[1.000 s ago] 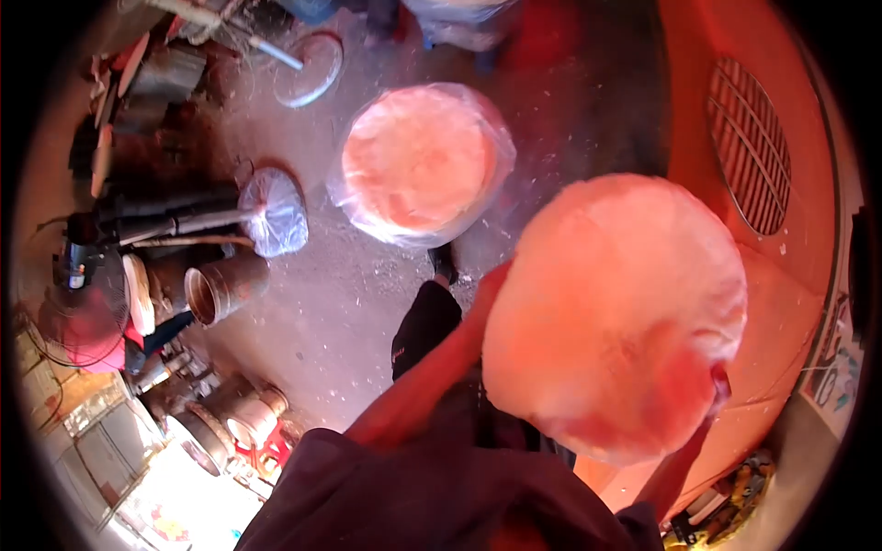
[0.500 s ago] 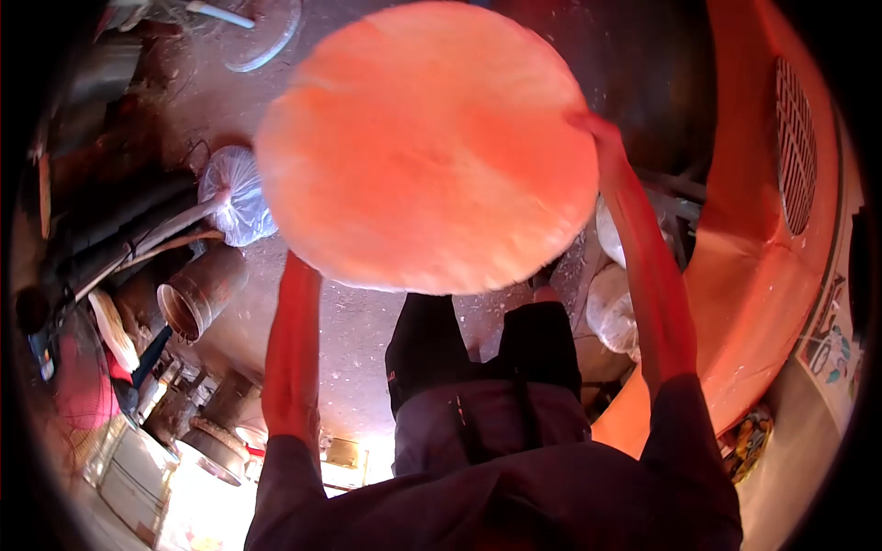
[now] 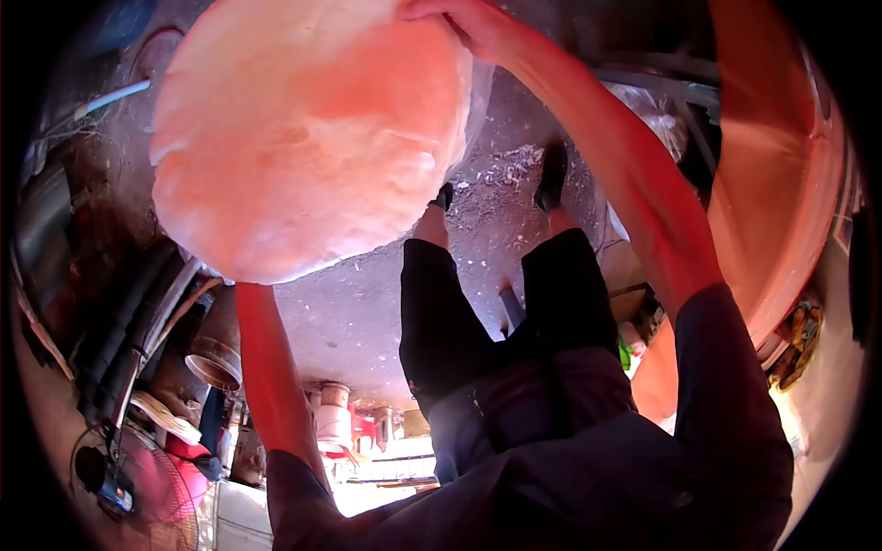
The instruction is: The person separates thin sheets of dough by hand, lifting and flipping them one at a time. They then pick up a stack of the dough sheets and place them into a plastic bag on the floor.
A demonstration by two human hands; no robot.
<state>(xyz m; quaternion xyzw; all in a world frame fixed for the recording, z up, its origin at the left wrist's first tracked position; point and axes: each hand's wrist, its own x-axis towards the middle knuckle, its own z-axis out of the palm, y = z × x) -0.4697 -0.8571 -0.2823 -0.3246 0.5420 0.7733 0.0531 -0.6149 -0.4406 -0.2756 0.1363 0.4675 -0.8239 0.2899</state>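
Note:
A large round, thick disc, whitish and lit orange-pink, fills the upper left of the head view. My right hand grips its upper right edge, with fingers lying on the face of the disc. My left forearm rises to the disc's lower edge, and my left hand is hidden behind it. The disc's broad face is turned toward me, and its rim looks soft and uneven.
A big orange curved body stands at the right. At the left are a rusty metal cylinder, poles, a fan and a pink object. My feet are on the dusty floor. Buckets stand at the lower middle.
The disc has moved left and slightly up in view, with my right hand along its upper edge. More floor and both my feet now show.

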